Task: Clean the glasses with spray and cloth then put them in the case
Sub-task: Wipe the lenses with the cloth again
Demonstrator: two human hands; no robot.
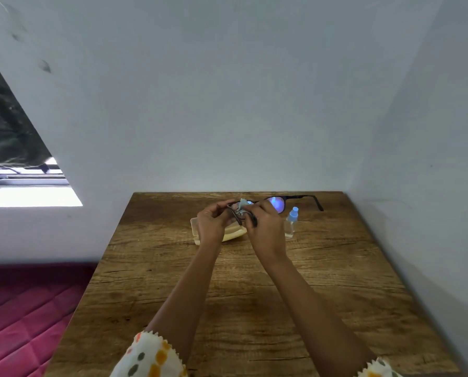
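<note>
Dark-framed glasses (277,203) are held up over the far part of the wooden table (241,295), one temple arm sticking out to the right. My left hand (213,224) grips the frame at its left end. My right hand (265,227) presses a small pale blue cloth (243,204) against the left lens. Below my hands lies the cream glasses case (234,235), mostly hidden by them. A small clear spray bottle (291,223) with a blue cap stands upright just right of my right hand.
Grey walls close off the table at the back and on the right. A pink quilted surface (23,314) lies lower to the left of the table. A window (15,159) is at the far left.
</note>
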